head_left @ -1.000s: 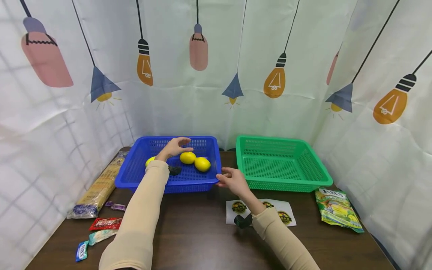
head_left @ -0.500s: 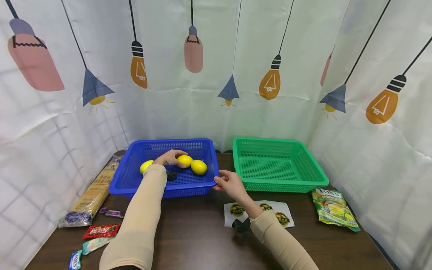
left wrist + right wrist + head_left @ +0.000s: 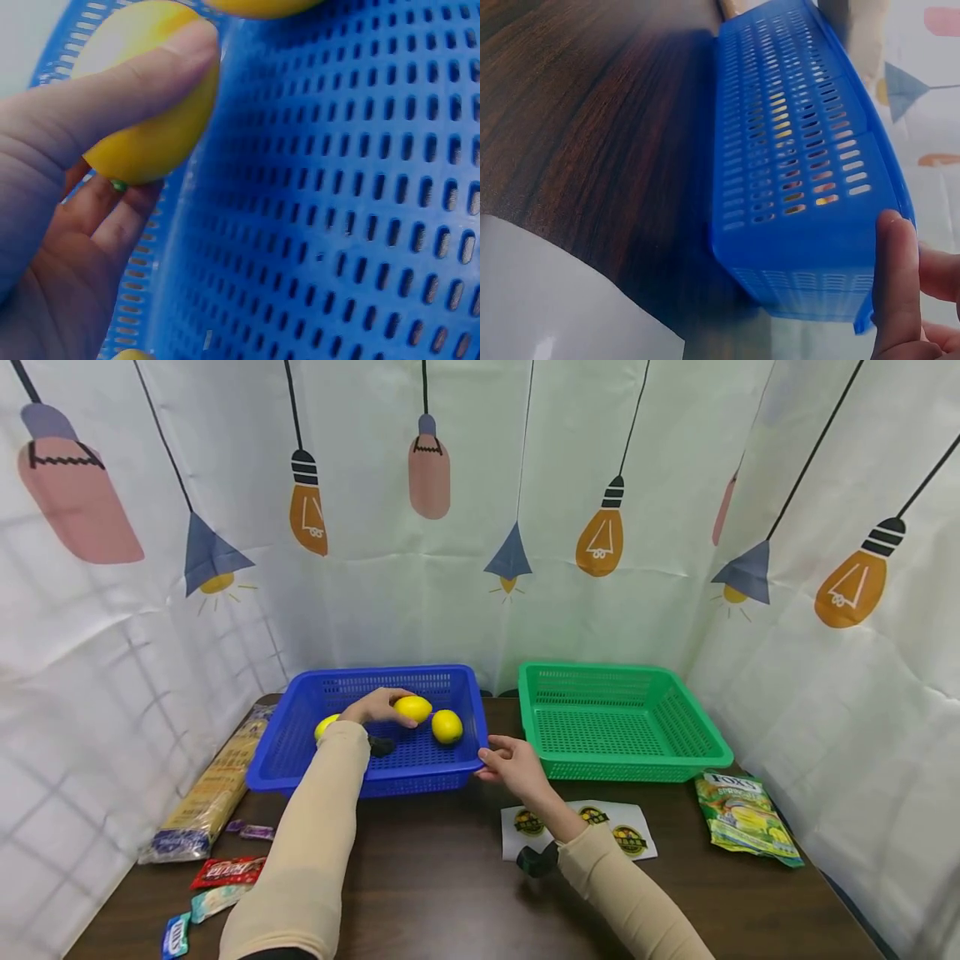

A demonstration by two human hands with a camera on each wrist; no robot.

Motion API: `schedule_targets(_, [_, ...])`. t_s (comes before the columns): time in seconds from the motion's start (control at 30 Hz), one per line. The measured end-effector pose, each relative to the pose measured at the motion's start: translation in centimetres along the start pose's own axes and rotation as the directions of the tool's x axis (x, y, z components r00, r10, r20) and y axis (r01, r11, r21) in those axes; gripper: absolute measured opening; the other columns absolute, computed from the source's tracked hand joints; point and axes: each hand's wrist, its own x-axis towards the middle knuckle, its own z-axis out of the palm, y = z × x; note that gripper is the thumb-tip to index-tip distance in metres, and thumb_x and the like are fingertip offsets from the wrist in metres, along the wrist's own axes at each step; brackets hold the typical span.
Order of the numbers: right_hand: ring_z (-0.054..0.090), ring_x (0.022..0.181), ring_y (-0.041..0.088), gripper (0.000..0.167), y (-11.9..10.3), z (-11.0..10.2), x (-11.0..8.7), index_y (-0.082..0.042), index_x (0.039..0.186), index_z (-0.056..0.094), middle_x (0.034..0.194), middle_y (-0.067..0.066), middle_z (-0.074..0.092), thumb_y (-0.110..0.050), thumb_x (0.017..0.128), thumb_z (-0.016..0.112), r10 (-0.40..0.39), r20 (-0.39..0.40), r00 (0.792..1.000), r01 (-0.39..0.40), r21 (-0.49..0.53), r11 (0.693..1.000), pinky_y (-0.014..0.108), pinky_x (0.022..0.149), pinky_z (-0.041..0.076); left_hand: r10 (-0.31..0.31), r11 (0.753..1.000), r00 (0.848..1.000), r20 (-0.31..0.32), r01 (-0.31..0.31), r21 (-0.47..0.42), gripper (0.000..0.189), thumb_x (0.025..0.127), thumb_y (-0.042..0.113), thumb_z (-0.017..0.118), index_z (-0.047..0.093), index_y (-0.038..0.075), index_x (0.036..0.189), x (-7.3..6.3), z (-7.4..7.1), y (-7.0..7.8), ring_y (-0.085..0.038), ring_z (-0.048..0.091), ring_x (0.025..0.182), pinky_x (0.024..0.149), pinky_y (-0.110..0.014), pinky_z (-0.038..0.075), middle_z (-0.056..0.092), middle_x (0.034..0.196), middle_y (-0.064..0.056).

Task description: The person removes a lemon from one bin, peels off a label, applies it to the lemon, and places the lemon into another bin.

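Note:
In the head view, my left hand (image 3: 375, 706) is inside the blue plastic basket (image 3: 420, 783), gripping a yellow lemon (image 3: 415, 708). The left wrist view shows my thumb (image 3: 150, 79) across the lemon's near side and fingers beneath it, by its green stem end. A second lemon (image 3: 447, 727) lies just right of the held one. My left forearm partly covers a third lemon (image 3: 324, 725). At the basket's front right corner, my right hand (image 3: 519, 768) pinches the rim. The right wrist view has its thumb (image 3: 897, 277) against the outer wall, other fingers over the edge.
A green basket (image 3: 622, 770) stands at the right, a Fox's candy bag (image 3: 746, 822) beyond it. A white sheet with round stickers (image 3: 630, 814) lies under my right forearm. On the left are a long yellow package (image 3: 210, 793) and several small wrapped snacks (image 3: 228, 872).
My left hand has come down onto the middle lemon and closed around it. That lemon has shifted slightly away from its right neighbour. The right hand stays at the basket's corner.

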Motion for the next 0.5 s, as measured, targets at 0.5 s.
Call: schedule_targets(0.5, [0.077,0.088,0.029,0.051,-0.8,-1.1,-1.0,0.001,0.139,0.054,0.109,0.022,0.074,-0.031,0.099,0.061,-0.032,0.052,0.998,0.038,-0.135,0.990,0.045,0.084,0.061,0.212,0.976,0.964,-0.160,-0.217,-0.017,0.069,0.084,0.031,0.080,0.051,0.013,0.144,-3.7,-4.6,5.5,-0.031,0.061,0.115,0.098,-0.047,0.050,0.060,0.136,-0.016])
